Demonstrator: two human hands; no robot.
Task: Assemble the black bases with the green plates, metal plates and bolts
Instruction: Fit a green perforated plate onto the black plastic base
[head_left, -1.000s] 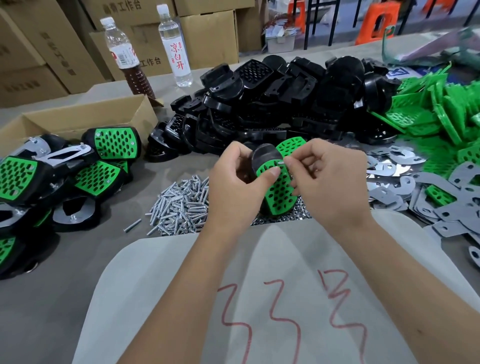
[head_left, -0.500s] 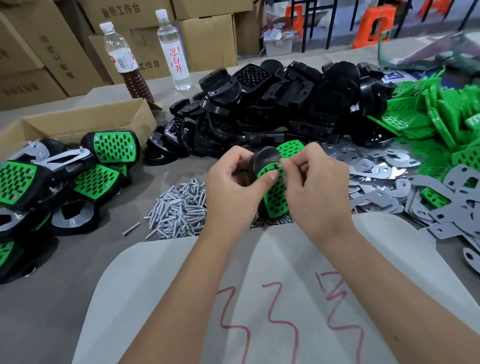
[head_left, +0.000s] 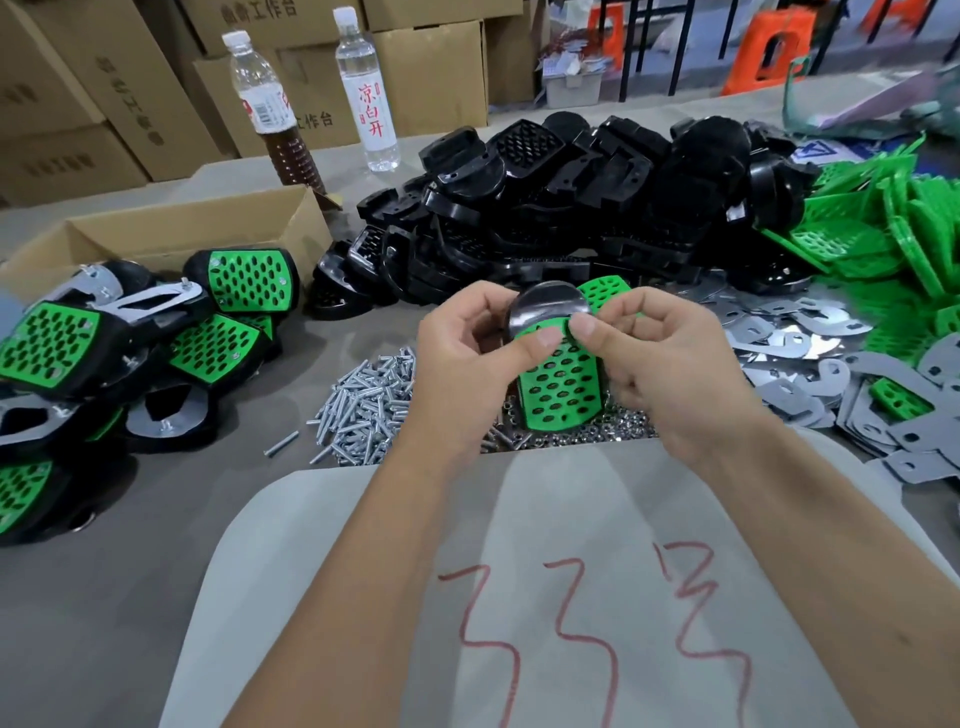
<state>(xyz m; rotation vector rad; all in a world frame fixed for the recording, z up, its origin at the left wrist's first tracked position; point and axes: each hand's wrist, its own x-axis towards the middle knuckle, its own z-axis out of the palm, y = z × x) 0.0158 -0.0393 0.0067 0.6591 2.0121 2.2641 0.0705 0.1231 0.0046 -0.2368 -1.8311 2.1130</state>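
A black base (head_left: 543, 306) with a perforated green plate (head_left: 563, 387) fitted on its face is held upright above the table, between both hands. My left hand (head_left: 467, 358) grips its left side, thumb pressed on the plate's upper edge. My right hand (head_left: 660, 364) holds the right side, thumb and forefinger pinched at the plate's top; whatever is pinched there is hidden. A heap of bolts (head_left: 371, 402) lies just left of the hands, and small nuts (head_left: 618, 423) lie below the plate.
Finished assemblies (head_left: 130, 358) pile up at the left beside an open cardboard box (head_left: 171, 234). Black bases (head_left: 571, 208) are heaped behind, green plates (head_left: 893, 228) at right, metal plates (head_left: 810, 358) in front of those. Two bottles (head_left: 363, 93) stand at the back. A white sack (head_left: 519, 597) lies nearest me.
Both hands and the base with its green plate have stayed in the same place; the right thumb and forefinger have shifted slightly at the plate's top edge.
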